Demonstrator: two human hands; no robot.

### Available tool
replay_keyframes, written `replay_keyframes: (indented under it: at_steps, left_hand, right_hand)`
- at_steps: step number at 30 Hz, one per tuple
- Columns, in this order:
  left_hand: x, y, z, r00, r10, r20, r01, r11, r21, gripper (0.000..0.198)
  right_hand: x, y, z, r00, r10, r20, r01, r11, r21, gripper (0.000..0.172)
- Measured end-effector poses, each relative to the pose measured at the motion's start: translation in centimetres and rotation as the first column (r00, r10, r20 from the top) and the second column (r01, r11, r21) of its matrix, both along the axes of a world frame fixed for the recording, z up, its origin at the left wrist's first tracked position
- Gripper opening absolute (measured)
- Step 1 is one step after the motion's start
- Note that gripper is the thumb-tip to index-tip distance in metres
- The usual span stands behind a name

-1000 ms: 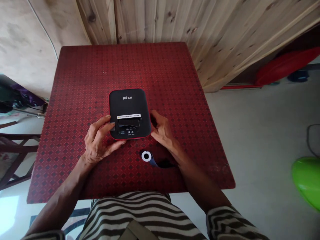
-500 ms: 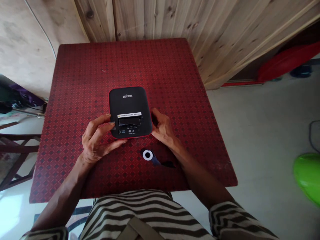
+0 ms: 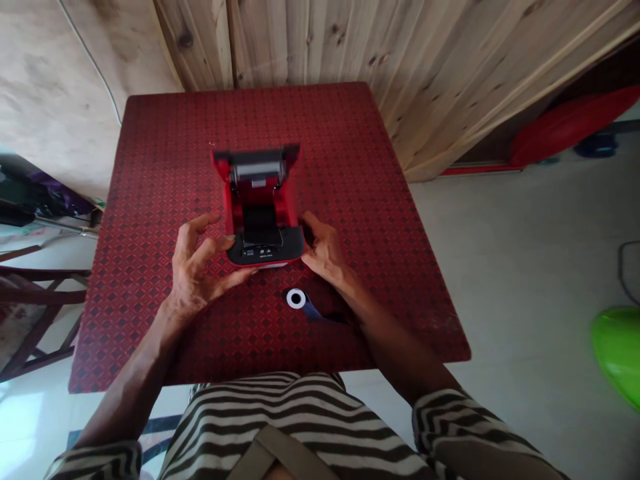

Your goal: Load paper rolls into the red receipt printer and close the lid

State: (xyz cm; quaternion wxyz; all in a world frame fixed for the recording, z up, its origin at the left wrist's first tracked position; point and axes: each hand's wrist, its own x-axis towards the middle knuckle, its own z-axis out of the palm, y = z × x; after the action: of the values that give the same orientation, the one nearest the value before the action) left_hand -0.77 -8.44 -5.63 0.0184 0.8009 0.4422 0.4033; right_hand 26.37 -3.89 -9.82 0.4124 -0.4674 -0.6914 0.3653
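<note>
A small red and black receipt printer sits on the table with its lid tipped up and back. Under the raised lid a grey cylinder and the red inside show, and a dark strip lies across the front slot. My left hand grips the front left corner, a finger on top and the thumb along the front edge. Against the right side, my right hand holds the body, its far fingertips partly hidden. Just in front of the printer lies a small roll with a white core, a dark strip trailing from it toward my right forearm.
The red patterned table stands near a wooden plank wall. A dark wooden chair is to the left. On the floor at right are a green plastic object and a red one farther back.
The printer's lid has swung up and back from closed, exposing the inside. Both hands stay at the printer's sides, and the roll lies where it was.
</note>
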Motion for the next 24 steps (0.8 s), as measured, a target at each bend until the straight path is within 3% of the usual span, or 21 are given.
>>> replay_keyframes:
  at_steps: [6, 10, 12, 14, 16, 18, 21, 24]
  left_hand:
    - [0.4, -0.3, -1.3, 1.000, -0.011, 0.024, 0.010, 0.999, 0.031, 0.055]
    - [0.7, -0.6, -2.0, 0.999, -0.011, 0.038, 0.010, 0.999, 0.031, 0.062]
    - [0.8, -0.7, -2.1, 0.999, -0.012, 0.035, 0.010, 0.999, 0.034, 0.064]
    - [0.8, -0.9, -2.3, 1.000, -0.008, 0.030, 0.007, 0.999, 0.039, 0.067]
    - [0.9, -0.9, -2.4, 1.000, -0.004, 0.023, 0.003, 0.999, 0.039, 0.075]
    - [1.0, -0.9, -2.7, 1.000, 0.007, 0.015, -0.008, 1.000, 0.013, 0.087]
    - [1.2, -0.8, -3.3, 1.000, 0.013, 0.010, -0.012, 0.999, -0.049, 0.097]
    - [1.3, -0.6, -3.6, 1.000, -0.006, 0.026, 0.009, 0.995, -0.103, 0.098]
  right_hand:
    - [0.7, 0.3, 0.6, 0.999, -0.029, 0.027, 0.030, 0.999, -0.030, 0.013]
    - [1.8, 0.4, 3.7, 0.966, -0.213, 0.146, 0.178, 0.959, 0.222, 0.016]
    - [1.4, 0.4, 5.8, 0.953, -0.184, 0.242, 0.091, 0.933, 0.349, 0.016]
    - [0.0, 0.8, 7.7, 0.920, -0.070, 0.386, -0.095, 0.914, 0.393, 0.017]
    - [-1.9, 1.7, 9.0, 0.832, 0.041, 0.554, -0.273, 0.899, 0.343, 0.020]
    - [-3.9, 2.9, 9.6, 0.704, 0.108, 0.702, -0.370, 0.900, 0.232, 0.022]
    - [-6.1, 4.6, 9.9, 0.512, 0.174, 0.841, -0.424, 0.903, 0.071, 0.020]
    - [-7.0, 5.5, 9.9, 0.412, 0.220, 0.884, -0.446, 0.895, -0.015, 0.019]
